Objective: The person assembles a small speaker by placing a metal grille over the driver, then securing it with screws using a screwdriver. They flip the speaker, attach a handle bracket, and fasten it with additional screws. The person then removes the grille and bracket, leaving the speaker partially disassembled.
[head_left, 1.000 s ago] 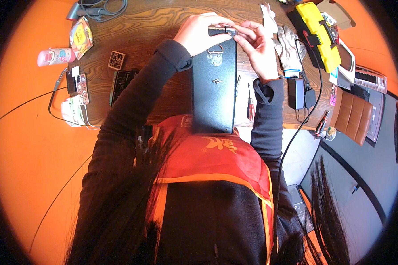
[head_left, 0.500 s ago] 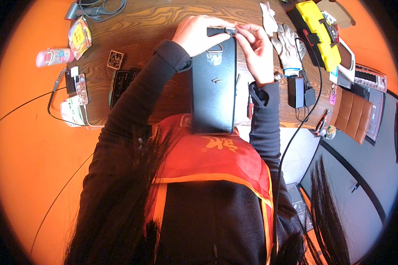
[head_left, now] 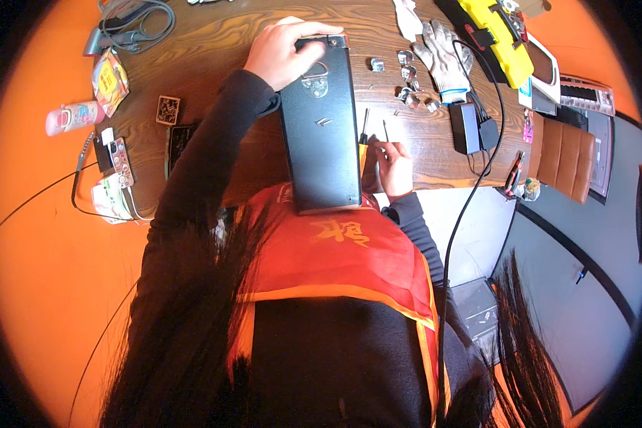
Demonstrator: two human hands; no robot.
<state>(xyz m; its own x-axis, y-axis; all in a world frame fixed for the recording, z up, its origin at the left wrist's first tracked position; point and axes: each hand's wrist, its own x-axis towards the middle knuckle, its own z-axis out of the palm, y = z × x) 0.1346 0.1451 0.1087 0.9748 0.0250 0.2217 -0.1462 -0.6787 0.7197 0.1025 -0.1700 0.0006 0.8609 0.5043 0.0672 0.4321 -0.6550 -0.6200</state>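
Observation:
A long black case (head_left: 321, 153) stands on end before me, its near end against my red apron (head_left: 342, 239). My left hand (head_left: 282, 53) grips the far end, thumb on top and fingers along the far edge, beside a metal corner piece (head_left: 334, 43). A metal ring fitting (head_left: 316, 82) and a few small screws (head_left: 324, 122) are on the upper face. To the right of the case, my right hand (head_left: 396, 170) is closed around a thin-shafted screwdriver (head_left: 386, 132), its handle mostly hidden. Next to it lies a second screwdriver (head_left: 364, 150) with a yellow handle.
Several shiny metal corner pieces (head_left: 408, 73) lie right of the case, near grey work gloves (head_left: 442, 64). Farther right are a black power adapter (head_left: 464, 128) with a cable and a yellow-and-black toolbox (head_left: 503, 43). A hair dryer (head_left: 110, 43) and pink bottle (head_left: 75, 118) are left.
My right hand has left the far corner of the case and come down to the screwdrivers on the right. My left hand stays at the far end. The view has shifted, uncovering the metal pieces.

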